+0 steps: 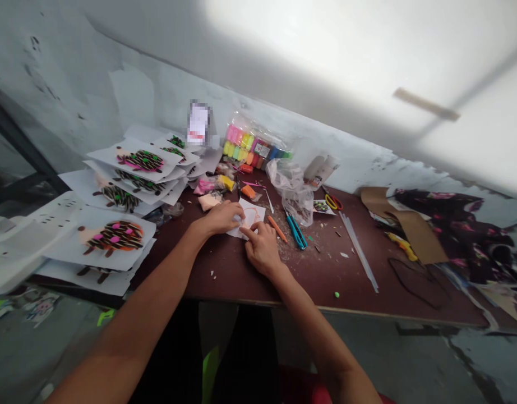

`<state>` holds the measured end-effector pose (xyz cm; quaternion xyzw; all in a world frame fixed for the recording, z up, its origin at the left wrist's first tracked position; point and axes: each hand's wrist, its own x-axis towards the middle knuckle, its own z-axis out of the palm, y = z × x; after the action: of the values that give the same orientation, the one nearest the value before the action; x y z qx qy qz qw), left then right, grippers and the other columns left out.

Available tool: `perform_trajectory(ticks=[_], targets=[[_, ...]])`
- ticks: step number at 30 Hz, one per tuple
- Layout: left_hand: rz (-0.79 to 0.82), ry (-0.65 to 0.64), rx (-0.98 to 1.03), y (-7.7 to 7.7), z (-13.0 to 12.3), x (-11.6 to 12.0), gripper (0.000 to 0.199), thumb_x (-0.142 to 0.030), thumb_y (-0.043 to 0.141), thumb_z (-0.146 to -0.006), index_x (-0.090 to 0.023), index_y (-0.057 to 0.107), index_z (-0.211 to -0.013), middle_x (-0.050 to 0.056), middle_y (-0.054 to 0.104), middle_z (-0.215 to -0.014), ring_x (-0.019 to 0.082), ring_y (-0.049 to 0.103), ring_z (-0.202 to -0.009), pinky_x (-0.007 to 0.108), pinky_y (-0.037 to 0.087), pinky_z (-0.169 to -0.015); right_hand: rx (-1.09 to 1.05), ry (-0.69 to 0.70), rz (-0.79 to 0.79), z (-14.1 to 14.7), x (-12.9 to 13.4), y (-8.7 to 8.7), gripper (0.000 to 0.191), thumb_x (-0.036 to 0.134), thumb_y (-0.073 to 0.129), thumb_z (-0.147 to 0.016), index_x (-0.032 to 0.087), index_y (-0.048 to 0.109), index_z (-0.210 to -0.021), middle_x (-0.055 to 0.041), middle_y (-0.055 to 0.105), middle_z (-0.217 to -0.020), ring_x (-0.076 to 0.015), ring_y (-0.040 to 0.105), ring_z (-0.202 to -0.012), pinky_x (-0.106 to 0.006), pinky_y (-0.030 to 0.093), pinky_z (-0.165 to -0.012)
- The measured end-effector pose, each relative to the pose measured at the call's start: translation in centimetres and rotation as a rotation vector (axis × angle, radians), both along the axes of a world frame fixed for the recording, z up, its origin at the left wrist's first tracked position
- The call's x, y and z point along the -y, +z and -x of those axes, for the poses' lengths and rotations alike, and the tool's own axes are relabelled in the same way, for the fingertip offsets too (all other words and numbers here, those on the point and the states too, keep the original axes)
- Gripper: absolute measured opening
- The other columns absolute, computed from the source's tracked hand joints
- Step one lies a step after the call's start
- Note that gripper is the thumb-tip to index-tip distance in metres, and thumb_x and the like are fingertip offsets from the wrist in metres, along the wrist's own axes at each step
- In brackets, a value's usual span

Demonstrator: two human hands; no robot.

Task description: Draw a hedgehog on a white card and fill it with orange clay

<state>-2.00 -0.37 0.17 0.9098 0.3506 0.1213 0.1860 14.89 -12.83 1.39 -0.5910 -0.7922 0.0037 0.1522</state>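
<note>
A small white sheet of paper with an orange outline drawn on it lies on the dark red table. My left hand rests on its left side, fingers laid out and holding nothing visible. From the right, my right hand touches the lower part of the sheet with its index finger stretched out; the other fingers are bent. The spot under the fingertips is partly hidden. Just right of the paper lie an orange pen and a teal-handled tool. A packet of peach-coloured clay sits beyond my left hand.
Hedgehog pictures on paper are piled at left. Along the wall stand a phone, a pack of coloured clay and white bottles. Further right are yellow-red scissors, clear glue sticks and a yellow glue gun.
</note>
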Motion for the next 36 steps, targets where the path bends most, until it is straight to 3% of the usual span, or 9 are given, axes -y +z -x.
perform_trajectory(ticks=[15,20,36], targets=[[0.019,0.001,0.018,-0.2,0.0,-0.1,0.032,-0.020,0.058,-0.081,-0.024,0.072,-0.110,0.004,0.068,-0.125,0.025,0.058,-0.111,0.038,0.041,-0.103,-0.042,0.056,-0.060,-0.1,0.3,-0.1,0.040,0.010,0.055,-0.084,0.025,0.076,-0.115,-0.0079,0.061,-0.109,-0.0233,0.049,-0.099,-0.038,0.034,-0.089],[0.013,-0.012,0.030,-0.3,0.1,-0.2,0.033,-0.019,0.057,-0.079,-0.023,0.073,-0.108,0.005,0.069,-0.123,0.025,0.059,-0.110,0.038,0.043,-0.100,0.052,0.079,-0.060,-0.3,0.8,0.3,0.034,0.013,0.057,-0.085,0.024,0.076,-0.112,-0.0085,0.062,-0.106,-0.0244,0.048,-0.097,-0.039,0.034,-0.088],[-0.018,0.007,0.005,0.0,0.0,0.0,0.032,-0.020,0.058,-0.079,-0.024,0.073,-0.107,0.003,0.069,-0.122,0.025,0.058,-0.106,0.036,0.044,-0.094,0.155,0.092,-0.002,0.3,0.9,0.6,0.036,0.016,0.056,-0.088,0.021,0.071,-0.120,-0.0107,0.061,-0.112,-0.0260,0.048,-0.103,-0.040,0.033,-0.092]])
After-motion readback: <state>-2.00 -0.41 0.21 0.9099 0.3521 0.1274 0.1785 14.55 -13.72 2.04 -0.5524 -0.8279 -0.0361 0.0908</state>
